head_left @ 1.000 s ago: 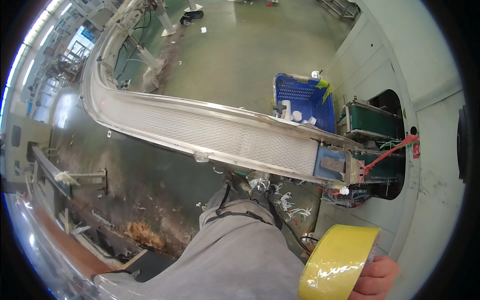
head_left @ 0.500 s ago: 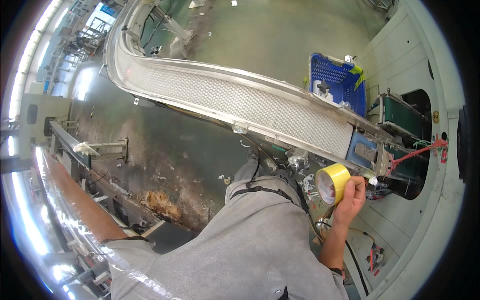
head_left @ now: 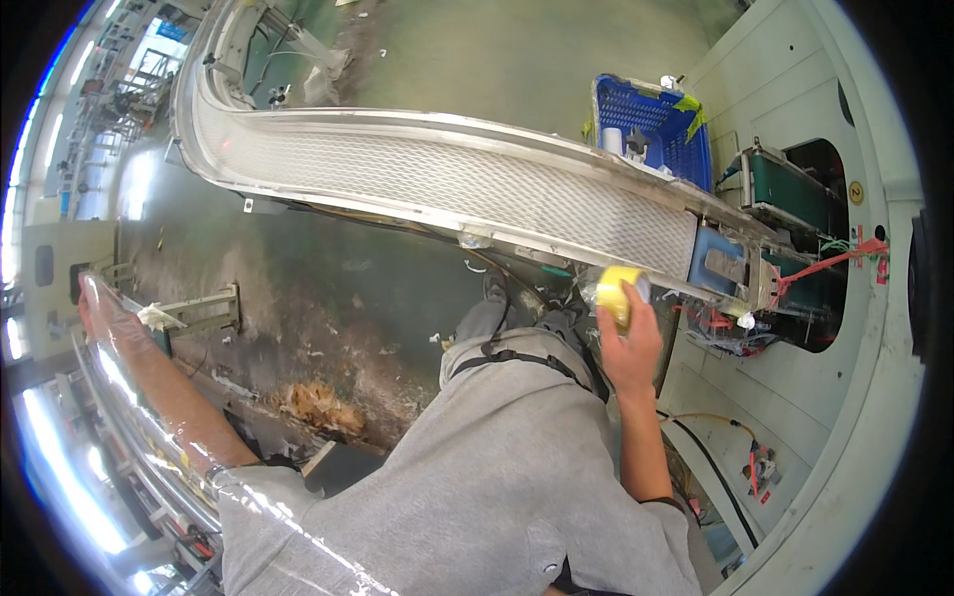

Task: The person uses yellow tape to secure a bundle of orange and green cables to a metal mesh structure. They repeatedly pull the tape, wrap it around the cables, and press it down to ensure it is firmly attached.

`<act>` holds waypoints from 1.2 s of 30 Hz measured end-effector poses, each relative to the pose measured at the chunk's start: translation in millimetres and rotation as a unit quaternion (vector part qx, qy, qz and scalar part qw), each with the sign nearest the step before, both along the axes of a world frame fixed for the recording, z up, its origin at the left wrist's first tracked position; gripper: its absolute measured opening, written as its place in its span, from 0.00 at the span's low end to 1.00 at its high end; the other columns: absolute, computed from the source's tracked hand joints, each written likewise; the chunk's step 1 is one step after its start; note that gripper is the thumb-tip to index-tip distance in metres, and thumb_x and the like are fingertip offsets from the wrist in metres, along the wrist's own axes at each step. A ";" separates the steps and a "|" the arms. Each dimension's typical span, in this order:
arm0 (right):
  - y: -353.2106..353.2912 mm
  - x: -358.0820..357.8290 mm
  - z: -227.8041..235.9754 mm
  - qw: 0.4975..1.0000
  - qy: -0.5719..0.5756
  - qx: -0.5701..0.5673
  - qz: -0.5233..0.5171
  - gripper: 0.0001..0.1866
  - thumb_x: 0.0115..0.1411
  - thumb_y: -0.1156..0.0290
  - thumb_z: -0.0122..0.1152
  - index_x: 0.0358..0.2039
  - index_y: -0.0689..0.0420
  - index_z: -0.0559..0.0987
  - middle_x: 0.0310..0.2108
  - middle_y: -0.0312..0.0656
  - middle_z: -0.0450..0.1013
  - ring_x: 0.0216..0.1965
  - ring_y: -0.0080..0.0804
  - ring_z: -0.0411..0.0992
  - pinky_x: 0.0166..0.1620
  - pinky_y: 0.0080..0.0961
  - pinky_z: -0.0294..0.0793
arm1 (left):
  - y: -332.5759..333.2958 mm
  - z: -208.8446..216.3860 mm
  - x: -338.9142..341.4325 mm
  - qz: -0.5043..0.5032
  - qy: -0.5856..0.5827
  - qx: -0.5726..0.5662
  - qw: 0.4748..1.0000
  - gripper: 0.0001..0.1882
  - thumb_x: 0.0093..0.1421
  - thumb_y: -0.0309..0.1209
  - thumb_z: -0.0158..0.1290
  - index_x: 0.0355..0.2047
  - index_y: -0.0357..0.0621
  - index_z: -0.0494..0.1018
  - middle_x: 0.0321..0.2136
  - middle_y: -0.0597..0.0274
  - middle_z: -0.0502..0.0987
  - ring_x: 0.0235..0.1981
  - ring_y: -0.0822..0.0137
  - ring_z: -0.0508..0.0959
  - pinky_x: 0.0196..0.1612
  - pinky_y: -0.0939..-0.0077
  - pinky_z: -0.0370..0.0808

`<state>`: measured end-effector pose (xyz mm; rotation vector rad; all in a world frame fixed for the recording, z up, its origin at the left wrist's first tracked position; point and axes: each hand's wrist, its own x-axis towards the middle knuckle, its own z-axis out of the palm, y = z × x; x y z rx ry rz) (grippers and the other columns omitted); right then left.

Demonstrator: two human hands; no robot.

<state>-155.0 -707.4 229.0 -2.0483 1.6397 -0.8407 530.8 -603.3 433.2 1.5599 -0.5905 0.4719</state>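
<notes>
My right hand (head_left: pixel 634 343) grips a roll of yellow tape (head_left: pixel 618 288), held up in front of the conveyor's near rail. The thumb and fingers press on the roll, whose pale core shows at its right side. My left arm reaches far out to the left, and my left hand (head_left: pixel 99 310) sits near the picture's rim. A long strip of clear plastic film (head_left: pixel 149 422) runs from this hand along the arm and over my left shoulder. Glare and distortion blur the left fingers, so their grip on the film is not plain.
A mesh-topped conveyor (head_left: pixel 447 184) curves across ahead. Behind its right end is a blue crate (head_left: pixel 656 119) holding parts. A pale machine housing (head_left: pixel 785 417) with an opening and red ties stands at right. Brown debris (head_left: pixel 323 405) lies on the floor (head_left: pixel 368 308).
My right hand has moved left and forward with the tape roll and turned it. The left hand has risen slightly, the film along with it. The view has shifted a little.
</notes>
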 end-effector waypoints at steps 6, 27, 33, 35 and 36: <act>13.5 24.4 -7.3 0.993 0.026 0.074 0.085 0.21 0.48 0.69 0.68 0.45 0.53 0.78 0.37 0.43 0.72 0.39 0.42 0.71 0.41 0.34 0.72 | -16.9 3.3 -14.0 0.010 0.014 0.044 0.999 0.14 0.57 0.38 0.59 0.36 0.40 0.74 0.24 0.65 0.74 0.23 0.73 0.72 0.29 0.81 0.69; -35.2 46.6 149.6 0.892 -0.426 -0.070 0.133 0.07 0.57 0.72 0.61 0.35 0.61 0.78 0.34 0.44 0.74 0.34 0.30 0.72 0.35 0.21 0.73 | -115.4 -69.4 -92.5 -0.127 0.068 0.161 0.976 0.11 0.64 0.36 0.52 0.29 0.43 0.72 0.20 0.72 0.68 0.19 0.81 0.64 0.21 0.85 0.60; -50.4 -78.8 29.5 0.906 -0.374 0.061 -0.187 0.11 0.62 0.67 0.58 0.38 0.63 0.79 0.32 0.38 0.74 0.30 0.21 0.69 0.32 0.18 0.67 | -146.4 -90.1 -195.6 -0.288 0.201 0.116 0.929 0.11 0.65 0.35 0.52 0.27 0.45 0.70 0.17 0.73 0.65 0.17 0.83 0.61 0.18 0.86 0.55; -59.6 -107.3 15.8 0.897 -0.361 0.095 -0.236 0.13 0.64 0.65 0.56 0.39 0.61 0.80 0.30 0.36 0.75 0.28 0.21 0.69 0.31 0.18 0.67 | -160.0 -78.7 -228.4 -0.298 0.189 0.104 0.930 0.11 0.65 0.34 0.51 0.27 0.44 0.69 0.16 0.73 0.64 0.17 0.83 0.61 0.18 0.86 0.55; -67.7 -119.7 11.0 0.888 -0.364 0.106 -0.261 0.14 0.64 0.64 0.55 0.40 0.61 0.80 0.30 0.35 0.75 0.28 0.20 0.68 0.31 0.17 0.67 | -168.1 -66.0 -240.0 -0.330 0.164 0.090 0.925 0.10 0.65 0.34 0.51 0.28 0.43 0.69 0.17 0.72 0.65 0.18 0.83 0.62 0.18 0.87 0.55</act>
